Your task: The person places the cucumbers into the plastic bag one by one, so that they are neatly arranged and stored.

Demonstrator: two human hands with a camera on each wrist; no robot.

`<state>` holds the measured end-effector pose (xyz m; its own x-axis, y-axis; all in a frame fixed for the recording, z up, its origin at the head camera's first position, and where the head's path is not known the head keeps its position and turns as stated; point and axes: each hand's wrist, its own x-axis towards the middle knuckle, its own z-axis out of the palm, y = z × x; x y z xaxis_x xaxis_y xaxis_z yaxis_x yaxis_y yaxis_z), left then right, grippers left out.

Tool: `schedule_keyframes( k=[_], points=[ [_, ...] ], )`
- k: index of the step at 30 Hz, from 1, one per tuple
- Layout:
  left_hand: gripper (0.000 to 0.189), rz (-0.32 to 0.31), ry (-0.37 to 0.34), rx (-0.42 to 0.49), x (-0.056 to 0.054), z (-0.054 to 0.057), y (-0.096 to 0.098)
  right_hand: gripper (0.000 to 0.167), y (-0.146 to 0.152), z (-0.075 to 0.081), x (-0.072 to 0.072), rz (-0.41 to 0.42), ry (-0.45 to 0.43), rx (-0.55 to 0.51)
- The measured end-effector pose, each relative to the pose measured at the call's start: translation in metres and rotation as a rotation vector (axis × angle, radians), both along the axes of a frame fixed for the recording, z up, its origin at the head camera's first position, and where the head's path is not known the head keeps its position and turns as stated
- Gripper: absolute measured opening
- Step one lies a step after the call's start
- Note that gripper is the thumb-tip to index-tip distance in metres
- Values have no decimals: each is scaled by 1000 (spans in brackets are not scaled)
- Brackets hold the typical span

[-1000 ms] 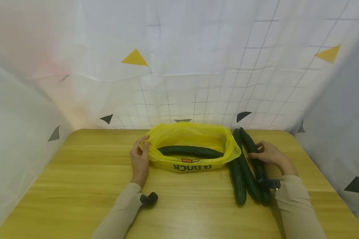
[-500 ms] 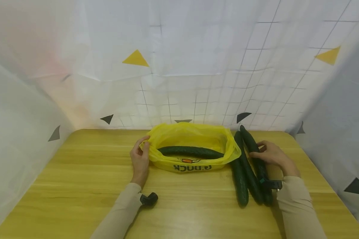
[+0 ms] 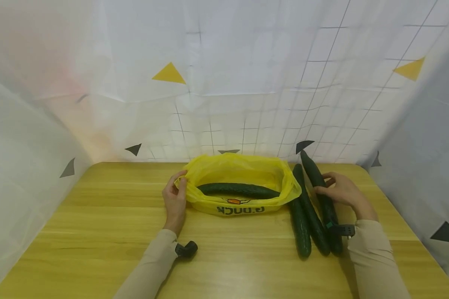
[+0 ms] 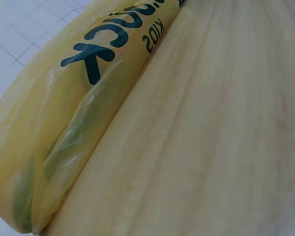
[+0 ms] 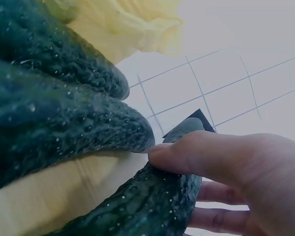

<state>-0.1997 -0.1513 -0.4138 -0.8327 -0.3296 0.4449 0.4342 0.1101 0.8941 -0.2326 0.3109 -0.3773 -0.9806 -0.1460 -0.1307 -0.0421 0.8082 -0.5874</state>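
A yellow plastic bag (image 3: 205, 205) printed "G.DUCK" lies on the table with its mouth spread wide. My left hand (image 3: 175, 203) holds the left side of its rim between thumb and fingers. Inside the bag one cucumber (image 3: 239, 189) lies lengthwise. To the right, my right hand (image 3: 340, 191) grips the outermost cucumber (image 3: 311, 166), thumb on the near side and fingers behind. In the right wrist view, the thumb (image 5: 182, 152) presses on this cucumber (image 5: 137, 196) near its end. Two more cucumbers, one at the bag's side (image 3: 301, 236) and one beside it (image 3: 316, 228), lie alongside.
The wooden table (image 3: 224, 265) has its far edge against a white sheet wall (image 3: 239, 83) with grid lines and yellow and black triangles. Sheets also stand at both sides. Small black devices are strapped at both wrists.
My right hand has shifted slightly right, and the far end of its cucumber has risen away from the other two. The middle cucumbers moved a little; my left hand and the bag stayed put.
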Motion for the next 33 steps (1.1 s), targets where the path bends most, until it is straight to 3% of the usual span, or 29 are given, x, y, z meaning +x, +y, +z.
schedule_keyframes(
  k=[9, 20, 33],
  points=[
    [25, 1, 15, 2, 0, 1, 0, 74, -2, 11, 3, 3, 123, 87],
    [25, 17, 7, -14, 1, 1, 0, 75, -6, 20, 6, -14, 171, 20],
    [26, 8, -19, -9, 1, 1, 0, 76, -12, 40, 14, -63, 219, -49]
  ],
)
